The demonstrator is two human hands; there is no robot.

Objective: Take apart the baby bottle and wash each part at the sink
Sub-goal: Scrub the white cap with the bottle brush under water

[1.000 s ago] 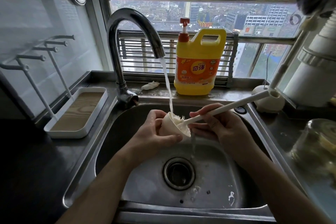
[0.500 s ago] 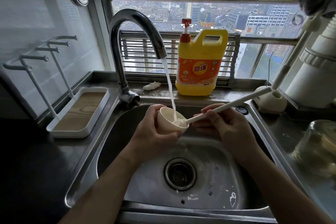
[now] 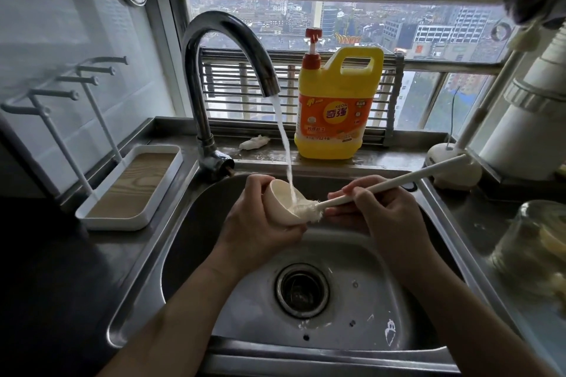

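Over the sink, under the running tap: gripping the cap in the left hand, fingers curled round its wall, mouth tipped up and to the right. Catching the water right inside the rim. Pinching the brush by its handle in the right hand, closed round it, bristles pushed against the cap's mouth. All held above the drain, clear of the basin floor. Yellow jug upright on the ledge behind, white tray on the surface at left.
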